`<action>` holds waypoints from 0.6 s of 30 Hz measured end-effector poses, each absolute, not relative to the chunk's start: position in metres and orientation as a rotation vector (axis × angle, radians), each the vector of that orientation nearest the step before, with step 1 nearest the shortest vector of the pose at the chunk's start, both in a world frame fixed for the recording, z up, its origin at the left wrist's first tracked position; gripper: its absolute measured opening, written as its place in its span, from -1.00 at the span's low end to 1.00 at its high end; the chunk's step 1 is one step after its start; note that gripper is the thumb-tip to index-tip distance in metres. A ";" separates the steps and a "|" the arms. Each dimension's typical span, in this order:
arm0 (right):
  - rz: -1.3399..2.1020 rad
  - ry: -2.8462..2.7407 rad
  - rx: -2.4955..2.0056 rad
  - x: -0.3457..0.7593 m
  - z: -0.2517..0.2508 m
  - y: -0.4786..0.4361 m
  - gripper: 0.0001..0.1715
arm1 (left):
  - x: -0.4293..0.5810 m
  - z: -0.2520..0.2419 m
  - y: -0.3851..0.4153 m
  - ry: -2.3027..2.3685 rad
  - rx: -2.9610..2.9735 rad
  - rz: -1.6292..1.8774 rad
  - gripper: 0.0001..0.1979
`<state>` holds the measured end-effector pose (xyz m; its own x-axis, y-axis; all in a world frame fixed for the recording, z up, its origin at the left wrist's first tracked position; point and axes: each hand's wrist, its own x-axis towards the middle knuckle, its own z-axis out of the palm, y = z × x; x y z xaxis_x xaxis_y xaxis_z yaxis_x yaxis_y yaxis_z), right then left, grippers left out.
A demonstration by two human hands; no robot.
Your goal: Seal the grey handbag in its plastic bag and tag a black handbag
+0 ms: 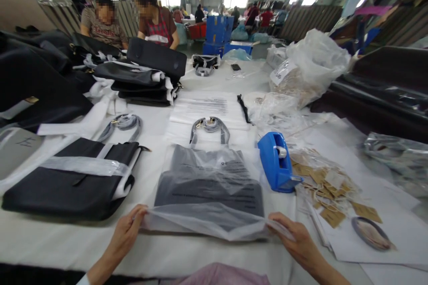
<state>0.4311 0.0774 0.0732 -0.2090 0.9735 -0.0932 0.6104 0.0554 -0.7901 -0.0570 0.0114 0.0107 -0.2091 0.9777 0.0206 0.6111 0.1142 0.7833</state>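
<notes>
In front of me a black handbag (210, 189) lies flat, mostly covered by a clear plastic bag (207, 218) with printed lines. Its wrapped handles (210, 127) stick out at the far end. My left hand (129, 227) pinches the near left corner of the plastic bag. At the near right corner my right hand (290, 234) grips the same plastic, so the near edge is stretched between both hands. Another black handbag (72, 182), banded with white wrapping, lies to the left. A blue tape dispenser (276, 162) stands just right of the plastic bag.
Brown paper tags (331, 187) with strings lie on the right, near a grey roll (371, 234). Stacked black bags (143, 75) stand at the back left. More printed plastic bags (207, 107) lie beyond the handles. Two people work across the table.
</notes>
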 end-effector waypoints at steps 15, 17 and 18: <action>0.665 -1.384 -2.019 0.416 0.050 0.069 -0.45 | -0.030 0.033 0.016 1.961 1.423 1.134 -0.63; 0.620 -1.408 -2.059 0.418 0.047 0.071 -0.43 | -0.030 0.042 0.017 1.954 1.462 1.174 -0.65; 0.581 -1.415 -2.078 0.420 0.047 0.071 -0.41 | -0.030 0.046 0.018 1.953 1.483 1.194 -0.66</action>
<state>0.4201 0.0713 0.0467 0.3513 0.9353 -0.0428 0.6954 -0.2913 -0.6570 -0.0300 0.0184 0.0457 -0.3492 0.9219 0.1677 0.5696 0.0668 0.8192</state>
